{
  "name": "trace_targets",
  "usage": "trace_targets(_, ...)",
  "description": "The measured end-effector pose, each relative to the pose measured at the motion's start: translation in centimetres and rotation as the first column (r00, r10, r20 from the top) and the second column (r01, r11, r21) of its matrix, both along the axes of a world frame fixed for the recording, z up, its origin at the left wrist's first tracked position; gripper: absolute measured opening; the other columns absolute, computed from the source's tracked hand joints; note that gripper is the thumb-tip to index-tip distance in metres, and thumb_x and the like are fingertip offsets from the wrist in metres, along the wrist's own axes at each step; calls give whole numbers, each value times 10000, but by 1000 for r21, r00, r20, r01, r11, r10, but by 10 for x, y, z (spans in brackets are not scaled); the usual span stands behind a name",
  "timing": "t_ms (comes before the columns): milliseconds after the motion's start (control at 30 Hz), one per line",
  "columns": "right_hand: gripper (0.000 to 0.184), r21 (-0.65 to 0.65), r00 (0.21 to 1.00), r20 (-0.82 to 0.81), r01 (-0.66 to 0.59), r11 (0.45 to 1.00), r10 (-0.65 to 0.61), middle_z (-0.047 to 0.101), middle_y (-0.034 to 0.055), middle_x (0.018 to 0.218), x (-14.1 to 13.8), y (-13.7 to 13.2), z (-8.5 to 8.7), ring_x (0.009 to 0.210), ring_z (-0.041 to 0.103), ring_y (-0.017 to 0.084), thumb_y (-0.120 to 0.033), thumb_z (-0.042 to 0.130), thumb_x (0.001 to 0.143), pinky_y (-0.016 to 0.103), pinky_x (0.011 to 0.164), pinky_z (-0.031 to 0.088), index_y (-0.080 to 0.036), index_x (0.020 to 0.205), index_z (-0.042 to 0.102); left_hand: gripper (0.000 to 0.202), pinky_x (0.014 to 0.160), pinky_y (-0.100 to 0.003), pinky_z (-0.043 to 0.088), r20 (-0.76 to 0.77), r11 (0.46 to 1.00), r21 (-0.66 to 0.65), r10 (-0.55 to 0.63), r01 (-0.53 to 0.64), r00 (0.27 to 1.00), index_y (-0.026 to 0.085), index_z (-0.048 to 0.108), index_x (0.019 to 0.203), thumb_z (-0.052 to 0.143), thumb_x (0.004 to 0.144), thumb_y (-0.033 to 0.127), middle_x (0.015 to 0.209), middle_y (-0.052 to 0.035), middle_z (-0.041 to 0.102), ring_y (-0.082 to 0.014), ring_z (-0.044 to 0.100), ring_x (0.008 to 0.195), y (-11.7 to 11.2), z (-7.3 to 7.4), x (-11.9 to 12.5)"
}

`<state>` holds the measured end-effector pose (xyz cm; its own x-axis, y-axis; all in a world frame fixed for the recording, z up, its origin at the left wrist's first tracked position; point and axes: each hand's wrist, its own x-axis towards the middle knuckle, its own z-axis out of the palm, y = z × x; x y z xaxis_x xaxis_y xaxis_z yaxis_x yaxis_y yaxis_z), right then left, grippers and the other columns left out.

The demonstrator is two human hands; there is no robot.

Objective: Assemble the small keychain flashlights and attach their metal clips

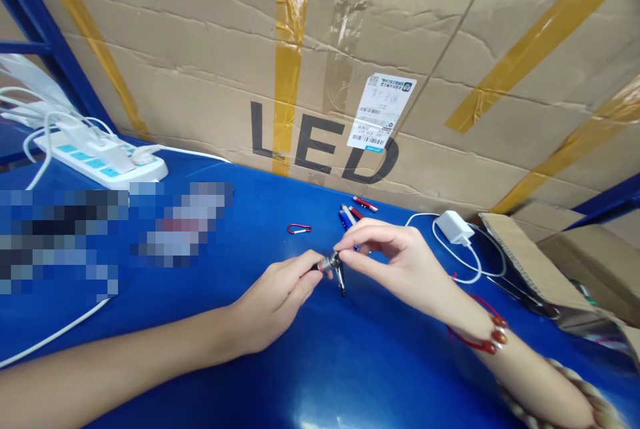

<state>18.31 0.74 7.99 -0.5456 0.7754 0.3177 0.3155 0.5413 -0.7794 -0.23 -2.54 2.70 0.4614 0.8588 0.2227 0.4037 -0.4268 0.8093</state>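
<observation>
Blue tabletop [320,355] beneath metallic cylinder [327,263], long axis apparently rightward.

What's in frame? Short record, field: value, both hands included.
Left hand: holds small silver-and-black cylinder
Right hand: thumb and index fingertips at the cylinder's far end; red beaded bracelet on wrist
Below cylinder: dark metal piece, too small to identify
Beyond hands: red carabiner; red, blue and silver sticks, partly hidden by right hand
Table left: white power strip; pixelated patches, contents unreadable
Table right: white charger with cable
Backdrop: cardboard box marked LED
</observation>
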Motion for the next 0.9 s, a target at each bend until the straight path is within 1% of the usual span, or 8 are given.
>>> trace_targets(133,87,-93,998,34,-51,994,54,643,20,762,4,2,2,658,570,112,-251,645,743,216,560,460,-181,771,689,221,597,-191,355,1,999,41,-35,35,999,189,488,860,277,916,226,636,49,460,-90,443,584,-2,-1,-1)
trace_targets(267,66,-189,992,74,-88,978,103,633,5,687,8,4,6,604,550,103,-228,715,668,218,540,428,-167,661,690,223,617,-181,377,29,991,125,-56,52,998,193,515,960,298,910,179,696,35,515,-88,475,625,-2,-5,-2)
trace_targets(433,96,-273,992,52,-94,958,112,627,0,679,8,1,7,585,548,88,-204,744,628,196,516,414,-149,605,669,218,695,-184,411,56,969,234,-95,80,994,166,518,1015,331,906,152,848,-9,593,-102,539,744,-1,-9,-1)
trace_targets(533,174,-352,993,42,-85,932,107,614,3,646,7,-2,5,563,542,86,-239,759,602,195,511,424,-131,557,630,209,662,-192,418,21,944,320,-99,87,995,151,523,1010,341,907,160,809,-20,586,-110,536,709,-1,-12,-1)
trace_targets(633,243,-473,996,3,-78,877,90,605,-4,611,4,-6,3,532,530,78,-280,772,571,190,491,427,-128,528,589,232,584,-206,411,-58,922,378,-66,83,996,152,526,1033,330,914,191,722,-13,559,-117,514,625,-3,-15,-1)
trace_targets(700,261,-540,997,-31,-74,839,68,592,-12,575,2,-7,1,513,524,71,-297,777,559,183,482,431,-127,527,581,257,584,-210,417,-95,920,381,-57,89,994,168,507,1088,315,919,199,733,-13,570,-121,524,628,-4,-15,-1)
trace_targets(800,285,-591,999,-50,-40,806,13,567,-23,534,-1,-6,-2,473,515,61,-319,783,540,176,464,442,-124,521,575,288,679,-204,441,-71,933,351,-57,79,996,202,458,1166,307,922,178,891,-20,613,-119,567,751,-5,-13,-1)
trace_targets(900,288,-552,998,-48,9,834,-43,553,-30,529,-1,-3,-3,449,511,58,-322,787,533,171,442,448,-129,545,573,272,758,-198,444,-15,947,319,-35,38,999,184,475,1136,320,914,156,969,-29,618,-118,578,841,-6,-10,-1)
